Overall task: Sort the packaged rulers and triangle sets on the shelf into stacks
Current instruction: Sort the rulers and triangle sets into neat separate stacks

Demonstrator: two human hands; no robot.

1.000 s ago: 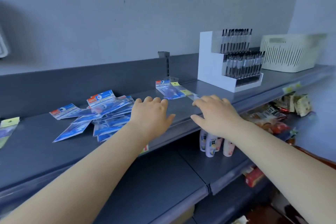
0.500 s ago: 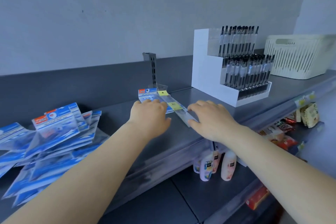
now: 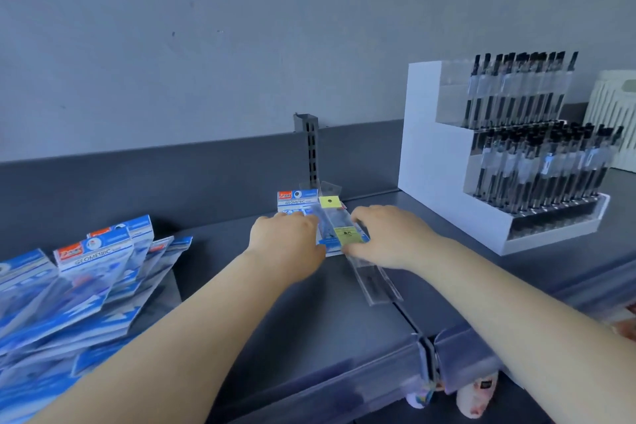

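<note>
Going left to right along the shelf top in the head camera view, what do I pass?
Pile of blue geometric set packs → left hand → clear packaged ruler → right hand → white pen display stand → cream slotted basket.

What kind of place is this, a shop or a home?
Most likely a shop's stationery section: a grey shelf carries a pile of packaged geometry sets, a white display stand of pens, and bottles on the shelf below.
</note>
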